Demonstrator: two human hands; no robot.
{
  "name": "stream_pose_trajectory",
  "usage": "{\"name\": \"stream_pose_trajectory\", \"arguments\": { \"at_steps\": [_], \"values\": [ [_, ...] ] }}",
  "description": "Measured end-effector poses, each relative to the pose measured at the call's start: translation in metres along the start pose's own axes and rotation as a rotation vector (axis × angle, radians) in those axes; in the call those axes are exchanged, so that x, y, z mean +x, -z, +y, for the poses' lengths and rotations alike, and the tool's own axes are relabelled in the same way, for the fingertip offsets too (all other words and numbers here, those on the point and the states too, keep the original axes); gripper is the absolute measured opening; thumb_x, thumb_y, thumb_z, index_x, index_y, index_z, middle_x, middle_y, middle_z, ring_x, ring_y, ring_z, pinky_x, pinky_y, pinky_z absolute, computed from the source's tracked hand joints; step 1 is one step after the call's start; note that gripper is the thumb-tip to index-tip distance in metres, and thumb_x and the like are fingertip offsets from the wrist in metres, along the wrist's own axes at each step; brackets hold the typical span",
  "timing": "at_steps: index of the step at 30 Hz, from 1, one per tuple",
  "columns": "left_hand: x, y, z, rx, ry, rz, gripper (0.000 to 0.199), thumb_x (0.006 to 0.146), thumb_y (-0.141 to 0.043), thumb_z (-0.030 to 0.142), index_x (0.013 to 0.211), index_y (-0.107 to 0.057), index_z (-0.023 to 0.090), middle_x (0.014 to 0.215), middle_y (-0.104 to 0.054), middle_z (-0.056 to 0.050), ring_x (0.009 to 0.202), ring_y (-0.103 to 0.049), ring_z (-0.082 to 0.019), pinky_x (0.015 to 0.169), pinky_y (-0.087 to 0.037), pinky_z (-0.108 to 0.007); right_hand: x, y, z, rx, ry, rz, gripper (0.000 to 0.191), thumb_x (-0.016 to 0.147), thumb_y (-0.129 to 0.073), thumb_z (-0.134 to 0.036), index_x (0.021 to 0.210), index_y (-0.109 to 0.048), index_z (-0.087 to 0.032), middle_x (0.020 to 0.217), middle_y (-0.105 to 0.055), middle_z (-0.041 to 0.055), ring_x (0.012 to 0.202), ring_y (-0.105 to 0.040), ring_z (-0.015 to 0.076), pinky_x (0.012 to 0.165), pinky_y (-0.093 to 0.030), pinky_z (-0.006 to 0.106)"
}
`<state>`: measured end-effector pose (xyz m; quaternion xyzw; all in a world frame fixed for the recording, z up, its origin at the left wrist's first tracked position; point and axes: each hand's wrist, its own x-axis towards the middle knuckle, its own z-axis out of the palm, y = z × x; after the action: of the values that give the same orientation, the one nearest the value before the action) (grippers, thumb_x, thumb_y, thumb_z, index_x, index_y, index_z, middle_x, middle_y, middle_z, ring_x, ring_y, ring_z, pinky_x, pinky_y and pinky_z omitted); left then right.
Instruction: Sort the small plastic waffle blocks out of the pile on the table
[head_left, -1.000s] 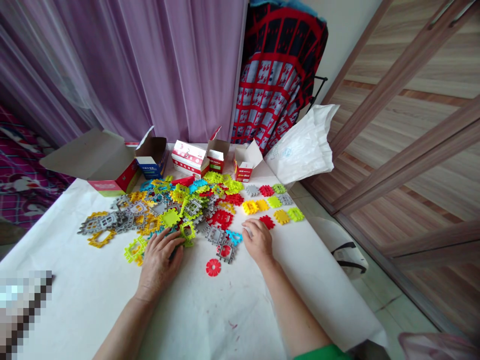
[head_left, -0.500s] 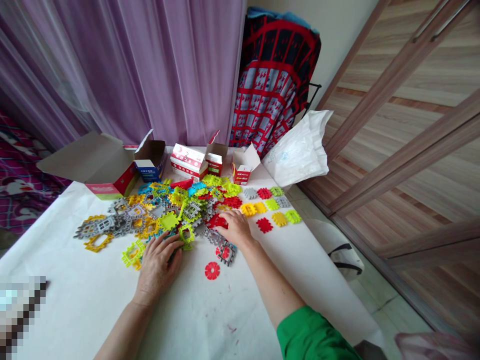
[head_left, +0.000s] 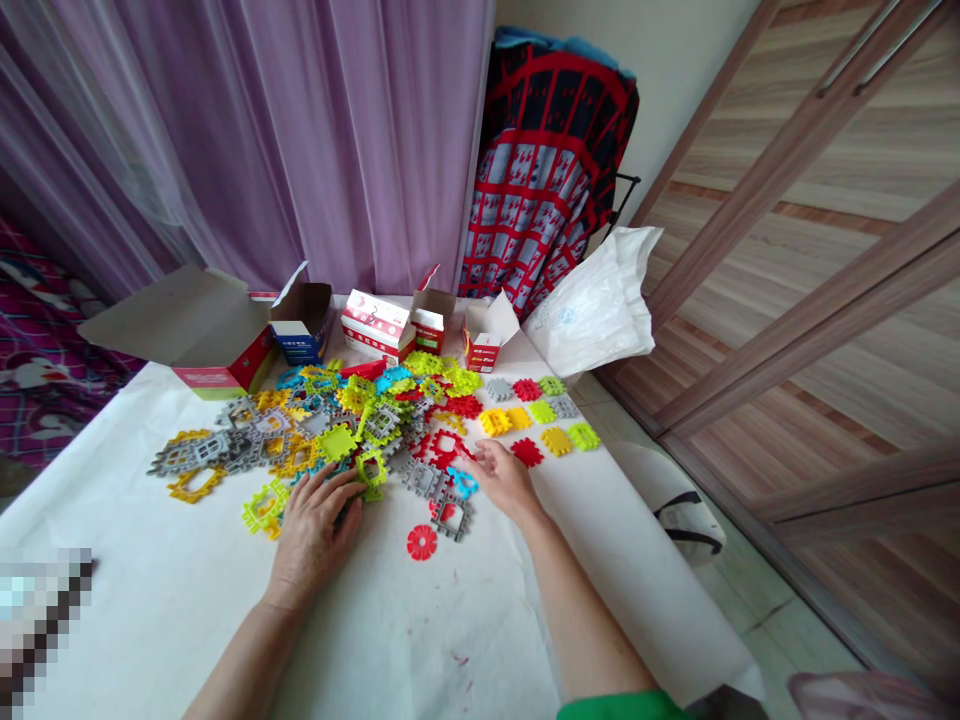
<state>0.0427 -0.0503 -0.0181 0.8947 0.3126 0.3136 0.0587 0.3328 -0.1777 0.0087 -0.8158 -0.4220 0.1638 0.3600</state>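
A heap of notched plastic building tiles (head_left: 336, 441) in green, grey, yellow, red and blue lies on the white-covered table. My left hand (head_left: 319, 520) rests at its near edge, fingers stretched out over the pieces beside a lime-green frame tile (head_left: 371, 468). My right hand (head_left: 504, 477) is at the heap's right edge, its fingers closed on a red tile (head_left: 466, 454) that shows only partly. Close by lie a red frame tile (head_left: 448, 447), a blue piece (head_left: 463, 483) and a dark grey frame tile (head_left: 452, 518). A red round notched disc (head_left: 421, 543) lies nearer me.
Solid square tiles, among them a red one (head_left: 527, 453) and a yellow one (head_left: 556, 441), lie in rows at the table's right side. Open boxes, one red and white (head_left: 377, 326), stand along the back. A white bag (head_left: 596, 305) is at the back right corner.
My right hand has drawn back to the right from the heap, with the red tile at its fingertips. The red frame tile and blue piece have come into view. My left hand stays put.
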Motion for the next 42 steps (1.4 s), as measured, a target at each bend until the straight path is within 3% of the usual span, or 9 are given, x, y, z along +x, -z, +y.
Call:
{"name": "stream_pose_trajectory", "arguments": {
  "at_steps": [6,9,20,23,26,29,33,38,42],
  "values": [
    [0.001,0.000,0.000,0.013,-0.018,0.000,0.031,0.098,-0.048,0.041,0.105,-0.075,0.028,0.118,-0.077,-0.005,0.126,-0.062,-0.032,0.107,-0.046,-0.056,-0.021,0.023,0.015,-0.209,-0.147,0.035,0.036,0.094,-0.046,-0.047,0.105,-0.076,-0.031,0.097,-0.080,0.0088,0.097,-0.074,0.0270,0.080,-0.052,0.034],
    [0.001,0.000,0.000,0.015,-0.010,0.001,0.031,0.098,-0.048,0.041,0.105,-0.075,0.029,0.118,-0.077,-0.004,0.126,-0.062,-0.031,0.109,-0.045,-0.056,-0.027,0.030,0.010,-0.319,-0.191,-0.001,0.035,0.097,-0.045,-0.039,0.109,-0.074,-0.026,0.098,-0.081,0.0058,0.096,-0.074,0.0237,0.079,-0.049,0.030],
    [0.002,0.001,0.000,0.011,-0.024,0.006,0.030,0.097,-0.049,0.040,0.104,-0.075,0.028,0.118,-0.077,-0.005,0.125,-0.062,-0.030,0.110,-0.043,-0.054,-0.046,0.050,0.000,-0.516,-0.245,-0.209,0.040,0.102,-0.046,-0.037,0.074,-0.072,-0.024,0.073,-0.077,0.0026,0.075,-0.070,0.0174,0.061,-0.034,0.025],
    [0.001,0.002,-0.001,0.006,-0.020,-0.003,0.029,0.096,-0.049,0.040,0.105,-0.075,0.028,0.118,-0.077,-0.005,0.126,-0.062,-0.030,0.111,-0.043,-0.053,-0.046,0.056,0.006,-0.501,-0.189,-0.153,0.031,0.100,-0.051,-0.035,0.081,-0.073,-0.025,0.081,-0.078,0.0013,0.078,-0.070,0.0168,0.064,-0.038,0.024],
    [0.001,0.002,-0.001,0.006,-0.017,-0.005,0.029,0.096,-0.049,0.039,0.105,-0.075,0.028,0.118,-0.077,-0.005,0.126,-0.062,-0.031,0.110,-0.043,-0.054,-0.041,0.063,0.010,-0.465,-0.035,-0.111,0.016,0.094,-0.059,-0.025,0.099,-0.074,-0.026,0.103,-0.078,0.0010,0.094,-0.070,0.0164,0.080,-0.045,0.023],
    [0.001,0.002,0.000,0.011,-0.017,0.004,0.029,0.097,-0.049,0.039,0.104,-0.075,0.028,0.117,-0.077,-0.005,0.125,-0.062,-0.031,0.110,-0.043,-0.054,-0.033,0.069,0.007,-0.503,0.089,-0.144,0.026,0.088,-0.065,-0.021,0.112,-0.072,-0.026,0.120,-0.072,0.0036,0.114,-0.065,0.0190,0.095,-0.046,0.026],
    [0.002,0.001,0.000,0.010,-0.015,0.004,0.029,0.097,-0.049,0.040,0.104,-0.075,0.028,0.117,-0.077,-0.005,0.125,-0.062,-0.031,0.110,-0.043,-0.054,-0.028,0.069,-0.003,-0.593,0.077,-0.205,0.041,0.086,-0.069,-0.035,0.126,-0.066,-0.027,0.124,-0.069,0.0074,0.119,-0.063,0.0244,0.094,-0.049,0.032],
    [0.001,0.002,0.000,0.004,-0.004,-0.006,0.030,0.097,-0.048,0.041,0.104,-0.075,0.029,0.118,-0.077,-0.006,0.125,-0.062,-0.031,0.110,-0.043,-0.054,-0.034,0.057,-0.005,-0.659,0.045,-0.143,0.034,0.089,-0.064,-0.039,0.123,-0.065,-0.036,0.121,-0.069,0.0078,0.118,-0.064,0.0225,0.090,-0.048,0.031],
    [0.001,0.002,0.000,0.002,-0.007,-0.007,0.030,0.097,-0.048,0.040,0.105,-0.075,0.029,0.118,-0.077,-0.005,0.126,-0.061,-0.031,0.110,-0.042,-0.055,-0.035,0.051,-0.004,-0.644,0.013,-0.131,0.039,0.088,-0.067,-0.037,0.125,-0.063,-0.026,0.124,-0.069,0.0076,0.117,-0.064,0.0236,0.093,-0.049,0.031]
  ]
}}
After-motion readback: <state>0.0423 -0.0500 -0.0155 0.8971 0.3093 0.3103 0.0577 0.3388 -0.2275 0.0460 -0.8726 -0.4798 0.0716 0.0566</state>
